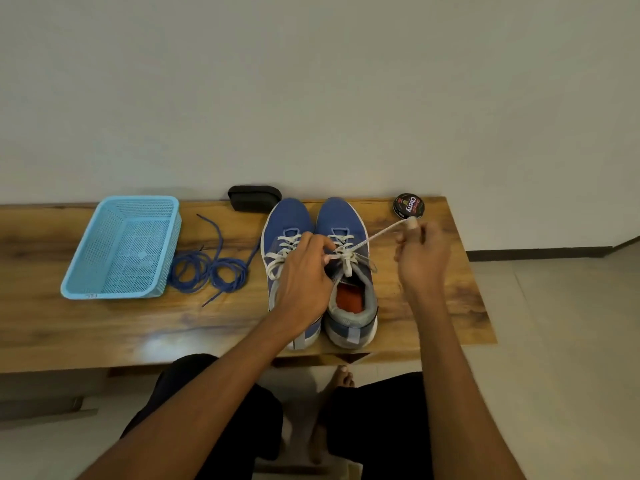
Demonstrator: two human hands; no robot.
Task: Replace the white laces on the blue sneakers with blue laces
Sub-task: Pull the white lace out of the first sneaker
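Only one view here, from the head camera looking down at a wooden bench (pixel 104 327). Two blue sneakers sit side by side near the right end, toes toward the wall. The right hand (pixel 420 258) has its fingers curled around one end of the white lace (pixel 377 233) on the right sneaker (pixel 346 271), with that stretch pulled tight up and to the right from the knot area. The left hand (pixel 304 271) lies over the left sneaker (pixel 287 220) and pinches the other bit of that same lace just beside the knot.

So I'd say this is right at the start: the bow on the right sneaker looks like it's being undone, and the lace is threaded through all the eyelets I can see. The left sneaker has its white lace in too. The blue laces (pixel 211 271) lie in loose coils on the bench between the light blue basket (pixel 121 251) and the sneakers, untouched. Pretty much everything is left: unlace both, relace both.

Also back there: a black case (pixel 254 197) and a shoe polish tin (pixel 408 205).
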